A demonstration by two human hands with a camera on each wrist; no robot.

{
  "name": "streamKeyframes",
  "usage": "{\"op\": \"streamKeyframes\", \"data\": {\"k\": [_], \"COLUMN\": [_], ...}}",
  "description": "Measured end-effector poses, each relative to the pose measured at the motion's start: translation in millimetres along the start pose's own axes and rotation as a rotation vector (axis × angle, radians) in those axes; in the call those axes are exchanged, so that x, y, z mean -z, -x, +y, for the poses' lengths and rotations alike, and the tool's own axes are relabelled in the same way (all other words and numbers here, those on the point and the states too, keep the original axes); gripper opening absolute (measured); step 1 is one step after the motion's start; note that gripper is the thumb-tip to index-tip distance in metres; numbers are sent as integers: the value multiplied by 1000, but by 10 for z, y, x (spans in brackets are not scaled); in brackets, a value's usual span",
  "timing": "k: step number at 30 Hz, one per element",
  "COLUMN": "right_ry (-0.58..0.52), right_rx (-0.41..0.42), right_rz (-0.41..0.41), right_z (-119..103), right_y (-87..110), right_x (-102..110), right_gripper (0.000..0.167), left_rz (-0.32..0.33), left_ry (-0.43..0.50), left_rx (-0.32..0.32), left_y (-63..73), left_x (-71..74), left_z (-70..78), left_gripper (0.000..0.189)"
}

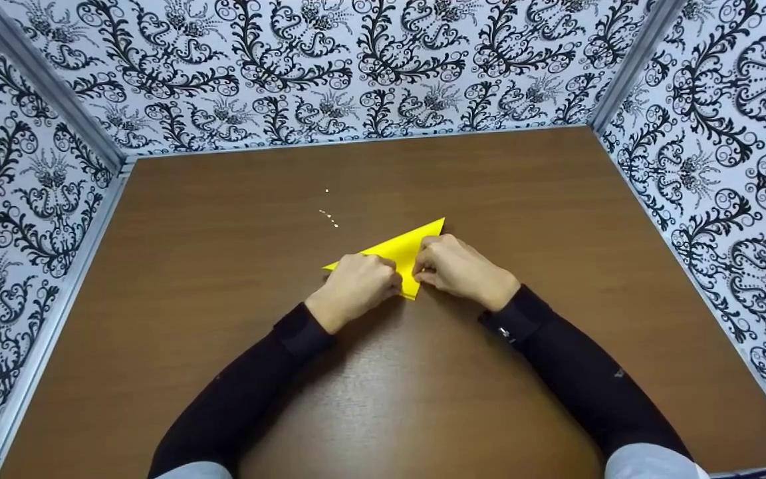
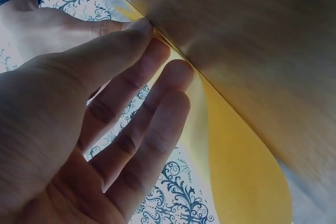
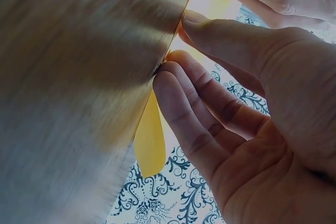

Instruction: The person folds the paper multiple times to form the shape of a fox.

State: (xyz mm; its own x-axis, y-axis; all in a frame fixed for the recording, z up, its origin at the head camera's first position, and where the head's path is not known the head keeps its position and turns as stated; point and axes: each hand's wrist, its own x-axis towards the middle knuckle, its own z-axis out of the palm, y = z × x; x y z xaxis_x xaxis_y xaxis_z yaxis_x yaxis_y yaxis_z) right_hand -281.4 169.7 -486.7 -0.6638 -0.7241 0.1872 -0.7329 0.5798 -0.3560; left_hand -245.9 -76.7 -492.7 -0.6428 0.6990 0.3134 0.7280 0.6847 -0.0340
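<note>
black sleeves (image 1: pixel 223 389) enter the head view from seven and five o'clock, leading to the left hand (image 1: pixel 362 283) at the sheet's eight o'clock side and the right hand (image 1: pixel 464 269) at its three-to-four o'clock side, each pinching the sheet narrowly between thumb and fingertips. yellow sheet (image 1: pixel 404 251) sits on the tabletop (image 1: pixel 243 219) near mid-view, outline roughly triangular, one corner toward nine o'clock, another between one and two; wrist views show it curving. small pale specks (image 1: pixel 336 225) lie at its ten o'clock, and the patterned back wall (image 1: pixel 303 66) stands farthest, at twelve.
</note>
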Motion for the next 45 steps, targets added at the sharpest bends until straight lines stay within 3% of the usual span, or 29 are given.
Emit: {"op": "streamKeyframes", "data": {"k": [11,18,28,36,45], "right_ry": [-23,-39,-41,-37,-57], "right_rx": [-2,5,2,-13,-63], "right_rz": [6,17,9,6,122], "right_z": [2,10,-3,12,40], "right_y": [11,13,11,8,-72], "right_x": [10,6,10,32,235], "right_gripper": [7,5,6,5,11], "left_rz": [-29,-12,-62,-70,-89], "left_ry": [45,67,226,263,270], "left_rx": [-7,13,71,85,99], "left_y": [-1,-4,-6,9,6], "left_x": [14,22,-12,-41,-23], "left_z": [-33,-46,-116,-134,-132], "left_gripper": [15,8,5,5,8]}}
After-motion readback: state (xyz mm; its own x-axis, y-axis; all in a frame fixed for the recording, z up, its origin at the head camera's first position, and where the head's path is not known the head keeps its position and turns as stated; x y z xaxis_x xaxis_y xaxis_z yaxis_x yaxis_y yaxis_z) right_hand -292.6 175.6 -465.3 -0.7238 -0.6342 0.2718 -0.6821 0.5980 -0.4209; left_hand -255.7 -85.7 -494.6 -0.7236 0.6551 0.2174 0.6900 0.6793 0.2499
